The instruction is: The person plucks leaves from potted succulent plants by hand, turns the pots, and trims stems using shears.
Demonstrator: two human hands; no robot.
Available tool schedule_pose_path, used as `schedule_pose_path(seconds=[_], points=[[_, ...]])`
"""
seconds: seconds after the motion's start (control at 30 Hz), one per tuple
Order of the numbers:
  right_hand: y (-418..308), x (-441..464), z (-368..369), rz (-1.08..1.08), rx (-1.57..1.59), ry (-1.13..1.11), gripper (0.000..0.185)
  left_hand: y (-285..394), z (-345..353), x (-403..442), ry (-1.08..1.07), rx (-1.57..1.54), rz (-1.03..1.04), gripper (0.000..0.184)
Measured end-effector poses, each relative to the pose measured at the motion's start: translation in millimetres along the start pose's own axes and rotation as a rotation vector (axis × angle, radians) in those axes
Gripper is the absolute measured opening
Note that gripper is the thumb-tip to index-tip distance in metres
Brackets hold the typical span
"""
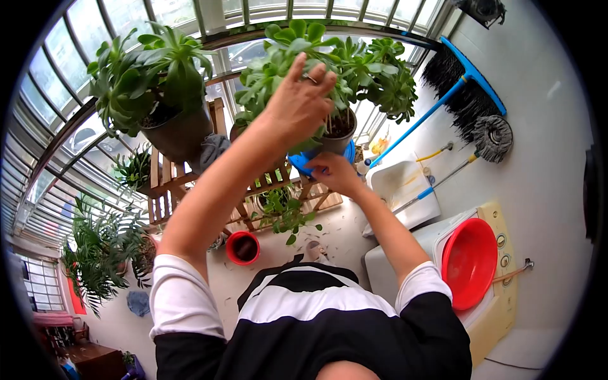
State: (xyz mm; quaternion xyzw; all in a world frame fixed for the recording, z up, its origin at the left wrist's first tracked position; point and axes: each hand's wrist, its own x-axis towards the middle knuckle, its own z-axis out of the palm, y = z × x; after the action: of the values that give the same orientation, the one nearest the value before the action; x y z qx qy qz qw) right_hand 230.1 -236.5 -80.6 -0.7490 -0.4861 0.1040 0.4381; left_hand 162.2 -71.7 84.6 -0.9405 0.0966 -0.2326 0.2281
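Observation:
A leafy green succulent grows in a dark pot on the wooden plant stand. My left hand reaches over its leaves, back of the hand up, with the fingers apart and partly bent. A ring shows on one finger. Beneath the pot is a blue plastic-looking piece, perhaps a saucer or basin, mostly hidden by the pot and my hand. Against it, my right hand is closed with curled fingers; what lies inside them is hidden.
Another potted succulent stands on the left of the wooden stand, with a grey cloth beside it. A red bucket sits on the floor. At right are a blue broom, a mop, a white sink and a red basin.

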Motion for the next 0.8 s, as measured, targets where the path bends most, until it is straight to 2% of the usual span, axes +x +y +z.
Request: schedule_pose_path(seconds=[0.07, 0.17, 0.33, 0.47, 0.53, 0.63, 0.8], points=[[10.2, 4.7, 21.9, -0.007, 0.079, -0.023, 0.020, 16.3, 7.7, -4.4, 0.097, -0.032, 0.009, 0.022], [26.9, 15.9, 44.4, 0.227, 0.253, 0.058, 0.033, 44.7, 13.4, -17.3, 0.236, -0.153, 0.035, 0.015], [35.5, 10.7, 47.8, 0.396, 0.485, -0.100, 0.038, 86.9, -9.1, -78.5, 0.458, -0.558, 0.118, 0.012], [31.9, 9.6, 55.5, 0.470, 0.557, -0.161, 0.042, 104.7, 15.7, -138.2, 0.321, -0.694, 0.124, 0.011], [20.4, 12.7, 58.2, 0.496, 0.581, -0.124, 0.044, 110.8, 29.7, -161.9, 0.261, -0.815, -0.072, 0.018], [-0.6, 21.7, 61.9, 0.546, 0.611, -0.012, 0.043, 113.0, 47.6, -191.4, 0.169, -0.903, -0.185, 0.024], [-15.4, 35.7, 59.7, 0.476, 0.777, 0.132, 0.032, 112.2, 56.1, -217.3, 0.205, -1.006, -0.285, 0.024]])
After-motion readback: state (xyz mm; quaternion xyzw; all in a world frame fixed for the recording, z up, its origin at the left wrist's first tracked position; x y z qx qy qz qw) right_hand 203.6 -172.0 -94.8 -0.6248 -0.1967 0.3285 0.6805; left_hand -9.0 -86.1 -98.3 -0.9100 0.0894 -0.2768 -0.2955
